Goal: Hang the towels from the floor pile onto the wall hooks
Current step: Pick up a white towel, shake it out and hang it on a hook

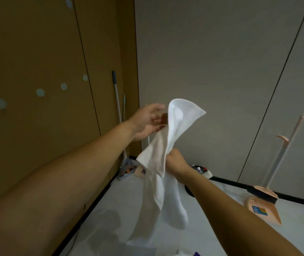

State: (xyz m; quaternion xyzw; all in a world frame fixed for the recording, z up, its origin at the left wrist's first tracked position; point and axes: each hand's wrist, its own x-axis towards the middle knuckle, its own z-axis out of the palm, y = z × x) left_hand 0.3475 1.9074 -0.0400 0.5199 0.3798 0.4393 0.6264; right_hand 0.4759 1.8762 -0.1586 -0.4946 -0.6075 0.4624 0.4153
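A white towel (161, 163) hangs in the air in front of me, its top corner folded over and its lower end trailing toward the floor. My left hand (147, 122) holds the towel's upper edge, fingers partly hidden behind the cloth. Lower down, my right hand (175, 163) grips the towel's middle in a closed fist. Several pale round hooks (40, 92) are stuck on the brown wall panel at left. Bits of white and purple cloth (186, 253) show at the bottom edge, on the floor.
Mop handles (117, 97) lean in the corner above a clutter of small items. A peach dustpan with brush (266, 204) and tall handle stands at right. A dark round container (199, 168) sits behind my right wrist. The floor is pale grey.
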